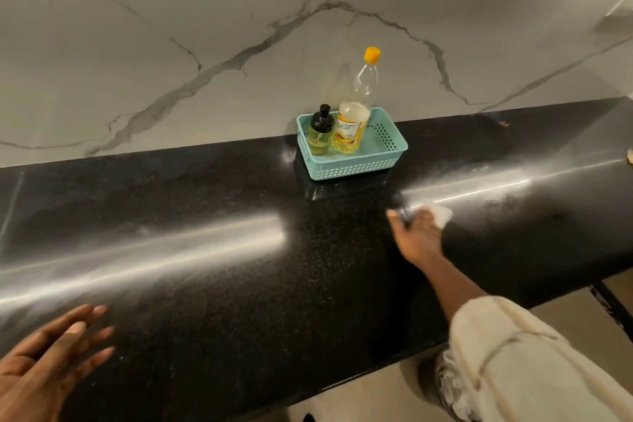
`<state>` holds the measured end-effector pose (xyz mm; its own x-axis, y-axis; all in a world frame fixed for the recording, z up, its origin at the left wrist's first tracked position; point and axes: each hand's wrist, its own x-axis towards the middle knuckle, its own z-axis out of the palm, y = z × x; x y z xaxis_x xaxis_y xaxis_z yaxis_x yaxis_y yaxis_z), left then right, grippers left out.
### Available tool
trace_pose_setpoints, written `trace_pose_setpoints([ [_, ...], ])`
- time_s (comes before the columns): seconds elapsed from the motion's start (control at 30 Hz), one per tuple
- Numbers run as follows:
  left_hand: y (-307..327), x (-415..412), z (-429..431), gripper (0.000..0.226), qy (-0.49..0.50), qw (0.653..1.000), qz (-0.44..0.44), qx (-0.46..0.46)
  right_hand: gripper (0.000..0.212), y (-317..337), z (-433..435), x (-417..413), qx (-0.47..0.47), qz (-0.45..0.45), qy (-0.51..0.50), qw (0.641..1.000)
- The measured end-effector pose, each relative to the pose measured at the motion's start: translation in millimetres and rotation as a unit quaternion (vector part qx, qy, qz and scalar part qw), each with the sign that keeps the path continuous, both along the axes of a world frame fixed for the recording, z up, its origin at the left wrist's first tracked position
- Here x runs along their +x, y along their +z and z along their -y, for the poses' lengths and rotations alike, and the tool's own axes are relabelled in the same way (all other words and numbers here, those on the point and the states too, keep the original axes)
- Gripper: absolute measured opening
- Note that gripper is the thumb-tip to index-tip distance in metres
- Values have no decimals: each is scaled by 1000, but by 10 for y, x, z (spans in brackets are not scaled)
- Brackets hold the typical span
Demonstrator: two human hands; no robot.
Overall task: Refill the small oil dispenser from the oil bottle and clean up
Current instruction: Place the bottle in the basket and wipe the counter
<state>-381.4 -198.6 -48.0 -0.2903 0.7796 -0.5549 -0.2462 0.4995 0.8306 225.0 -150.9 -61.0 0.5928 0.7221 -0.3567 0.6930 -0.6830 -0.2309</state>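
A teal plastic basket (356, 169) stands against the marble wall on the black counter. Inside it, a small oil dispenser (320, 134) with a black pump top stands at the left. A tall clear oil bottle (354, 113) with a yellow cap stands beside it, about a third full of yellow oil. My right hand (416, 236) lies on the counter in front of the basket, to its right, holding a white tissue (442, 214) pressed to the surface. My left hand (51, 360) hovers at the lower left with fingers spread and nothing in it.
The black granite counter (239, 267) runs across the view with bright light streaks on it. Its front edge drops off at the lower right, above a tiled floor (376, 394). A small brown object (629, 156) sits at the far right edge.
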Motion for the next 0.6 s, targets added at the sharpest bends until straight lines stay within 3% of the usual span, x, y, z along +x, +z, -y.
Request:
trace_pose_setpoints([
  [0.07,-237,-212,17,22,-11,1000,23,13,109,-40,-396,-640,12,-3,118,993],
  [0.13,-482,-378,-24,59,-38,998,41,14,110,-37,-555,-1458,31,-24,241,970],
  [0.17,-430,-287,-9,63,-45,998,52,11,111,-43,-555,-1871,43,-48,298,953],
  [0.27,-39,168,-62,19,1,987,157,28,115,-18,-262,-3015,52,-123,472,871],
  [0.3,-57,207,-99,34,12,984,178,23,114,-20,-104,-3314,53,-128,530,837],
  [0.37,-40,360,-84,71,-108,982,142,67,105,-38,222,-3718,52,-132,614,776],
  [0.4,-19,363,-100,73,-128,978,121,113,101,-63,355,-3792,54,-128,640,756],
  [0.43,27,403,-133,62,-90,972,200,88,97,-61,480,-3782,55,-122,655,744],
  [0.47,87,471,-147,45,-9,970,220,104,96,-58,582,-3692,58,-120,659,740],
  [0.5,173,612,-108,35,13,977,167,133,95,-48,658,-3534,67,-120,649,748],
  [0.53,258,774,-75,30,-11,987,72,145,95,-29,707,-3293,77,-128,617,773],
  [0.6,293,800,-109,29,-48,989,-4,138,97,-28,759,-2618,95,-112,512,846],
])
